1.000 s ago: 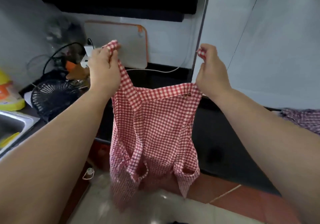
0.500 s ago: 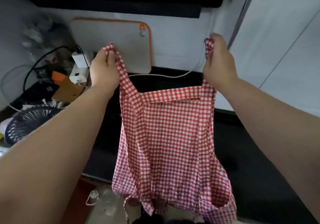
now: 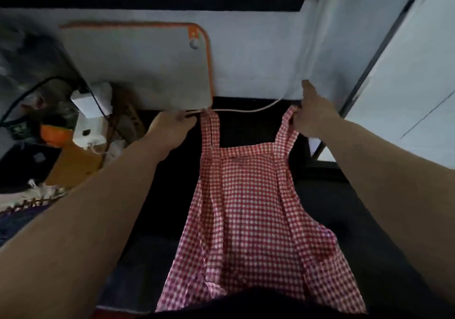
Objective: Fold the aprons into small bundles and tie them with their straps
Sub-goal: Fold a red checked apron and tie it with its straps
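Now the red-and-white checked apron (image 3: 248,210) lies spread out on the dark countertop (image 3: 369,220), bib end away from the person, where half a second ago it hung in the air from both hands. Its near hem runs to the bottom of the view, where a dark shape hides the edge. The cloth looks mostly flat, with a lengthwise crease down each side.

Both forearms reach forward, lower than before. The left hand (image 3: 172,127) sits beside the top of the left shoulder strap (image 3: 209,129), at the countertop's far edge; it is blurred, and I cannot tell whether its fingers close on the strap end or only touch it. The right hand (image 3: 312,119) pinches the top of the right shoulder strap (image 3: 286,126) between thumb and curled fingers, with one finger pointing up toward the wall. Both straps are pulled straight away from the bib, well apart.

Beyond the hands a white cable (image 3: 248,110) runs along the back of the countertop. A grey cutting board (image 3: 138,65) with an orange rim leans against the white wall behind the left hand. Further left sits a blurred clutter of white plugs (image 3: 89,111) and black cords. The camera has tipped downward since the earlier frame.
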Demonstrator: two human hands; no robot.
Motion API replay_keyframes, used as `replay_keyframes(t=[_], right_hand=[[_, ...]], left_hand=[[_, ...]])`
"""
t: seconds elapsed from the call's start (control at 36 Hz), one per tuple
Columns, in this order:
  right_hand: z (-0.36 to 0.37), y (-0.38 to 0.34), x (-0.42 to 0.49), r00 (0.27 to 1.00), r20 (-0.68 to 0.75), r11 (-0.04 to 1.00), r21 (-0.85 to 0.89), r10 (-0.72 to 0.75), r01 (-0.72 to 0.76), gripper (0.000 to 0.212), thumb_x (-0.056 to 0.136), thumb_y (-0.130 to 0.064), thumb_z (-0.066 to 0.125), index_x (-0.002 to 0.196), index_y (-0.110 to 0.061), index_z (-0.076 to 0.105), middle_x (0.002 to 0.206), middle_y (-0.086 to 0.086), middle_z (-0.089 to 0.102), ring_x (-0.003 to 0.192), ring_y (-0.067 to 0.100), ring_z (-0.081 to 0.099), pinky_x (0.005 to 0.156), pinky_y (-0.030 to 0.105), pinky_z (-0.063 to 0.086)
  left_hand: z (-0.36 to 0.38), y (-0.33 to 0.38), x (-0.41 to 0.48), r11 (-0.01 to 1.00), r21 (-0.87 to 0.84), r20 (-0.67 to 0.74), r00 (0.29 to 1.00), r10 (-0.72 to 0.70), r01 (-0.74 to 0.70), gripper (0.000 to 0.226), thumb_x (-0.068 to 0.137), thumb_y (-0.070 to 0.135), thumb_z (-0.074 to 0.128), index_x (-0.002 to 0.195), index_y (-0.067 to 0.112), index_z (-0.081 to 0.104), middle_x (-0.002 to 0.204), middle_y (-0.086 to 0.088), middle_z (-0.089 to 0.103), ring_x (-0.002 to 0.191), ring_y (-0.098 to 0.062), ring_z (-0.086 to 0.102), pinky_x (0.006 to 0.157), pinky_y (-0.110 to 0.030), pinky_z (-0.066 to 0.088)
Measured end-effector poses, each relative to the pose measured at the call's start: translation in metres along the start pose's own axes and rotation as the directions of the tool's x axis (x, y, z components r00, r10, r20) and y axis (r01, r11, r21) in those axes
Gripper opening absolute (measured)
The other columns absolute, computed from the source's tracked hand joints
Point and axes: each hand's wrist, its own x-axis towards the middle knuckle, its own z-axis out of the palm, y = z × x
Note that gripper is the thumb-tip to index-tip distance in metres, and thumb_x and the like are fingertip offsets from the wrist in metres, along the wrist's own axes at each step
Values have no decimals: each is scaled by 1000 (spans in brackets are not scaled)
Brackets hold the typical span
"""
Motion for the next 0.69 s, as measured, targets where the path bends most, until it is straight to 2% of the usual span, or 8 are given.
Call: replay_keyframes(t=[0.11, 0.22, 0.28, 0.33, 0.39, 0.47, 0.56, 0.69], right_hand=[[27, 9, -24, 987, 156, 994, -97, -26, 41, 54, 100, -24, 42, 149, -7, 25, 139, 18, 48, 123, 36, 48, 98, 35, 39], [48, 21, -50, 970, 240, 993, -94, -45, 69, 40, 100, -22, 41, 134, -4, 46, 123, 15, 59, 108, 34, 55, 86, 33, 43], [63, 36, -59, 954, 298, 993, -96, -40, 71, 33, 99, -22, 41, 127, -8, 53, 125, 12, 58, 109, 31, 55, 84, 29, 39], [79, 54, -72, 903, 429, 995, -72, -30, 67, 37, 97, -29, 46, 130, -12, 53, 134, 10, 53, 117, 27, 51, 89, 26, 36], [90, 65, -87, 794, 607, 998, -65, 38, 2, 56, 93, -34, 57, 142, -14, 41, 146, 8, 41, 125, 26, 46, 95, 28, 40], [101, 79, -110, 587, 798, 989, -73, 134, -126, 88, 84, -41, 69, 152, -23, 16, 157, 5, 17, 136, 26, 33, 102, 34, 43], [107, 85, -122, 562, 817, 979, -193, 125, 62, 103, 81, -46, 70, 153, -26, -3, 159, 7, -5, 146, 28, 6, 117, 41, 14], [128, 95, -126, 558, 813, 932, -314, 164, 183, 122, 77, -42, 76, 147, -31, -24, 153, 10, -32, 147, 33, -3, 118, 44, 13]], left_hand=[[27, -22, -17, 994, -13, 147, 983, -109, 112, 37, 93, 30, 60, 127, 15, 59, 121, -8, 62, 108, -24, 58, 97, -35, 46], [45, -47, -44, 992, 37, 254, 959, -125, 120, 38, 94, 31, 59, 131, 20, 58, 124, 4, 59, 108, -14, 55, 92, -28, 44], [54, -57, -62, 987, 87, 411, 898, -159, 135, 38, 93, 30, 61, 130, 22, 59, 129, 7, 56, 110, -11, 54, 91, -24, 42], [69, -71, -83, 958, 272, 605, 759, -240, 86, 37, 91, 32, 64, 127, 23, 61, 134, 7, 52, 115, -12, 51, 95, -23, 41], [81, -86, -100, 881, 474, 684, 636, -358, -14, 49, 89, 38, 66, 135, 25, 55, 151, 1, 34, 132, -19, 41, 109, -29, 36], [93, -97, -118, 838, 542, 692, 603, -397, -69, 67, 85, 34, 71, 145, 32, 40, 160, 1, -3, 144, -26, 18, 116, -35, 27], [93, -104, -130, 826, 552, 715, 575, -399, -114, 90, 85, 27, 73, 152, 38, 14, 158, 0, -25, 148, -25, -7, 120, -35, 15], [101, -124, -145, 813, 565, 714, 580, -393, -144, 117, 77, 41, 78, 147, 46, -16, 148, 3, -44, 143, -25, -27, 120, -45, 3]])
